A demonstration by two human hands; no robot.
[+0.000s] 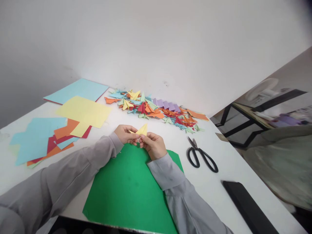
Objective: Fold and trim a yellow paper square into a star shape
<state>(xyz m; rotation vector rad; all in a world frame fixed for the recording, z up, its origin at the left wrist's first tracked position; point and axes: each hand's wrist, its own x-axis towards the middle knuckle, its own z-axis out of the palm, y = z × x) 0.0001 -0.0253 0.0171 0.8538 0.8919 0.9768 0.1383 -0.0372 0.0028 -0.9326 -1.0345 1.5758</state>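
A green sheet [126, 191] lies nearest on the white tabletop [175, 139], with a long black object [246, 204] well to its right. Over the sheet's far edge, the left hand [126, 134] and the right hand [154, 144] meet, fingertips close together, each pinching a small folded yellow paper [142, 130] held between them, its point tilted upward. Black-handled scissors [195, 148] lie to the right, blades slightly parted and pointing away. To the left, loose coloured paper pieces [41, 133] overlap near a larger yellow sheet [84, 110]. Farther off, a heap of multicoloured folded papers [146, 109] stretches along the pale wall [156, 42].
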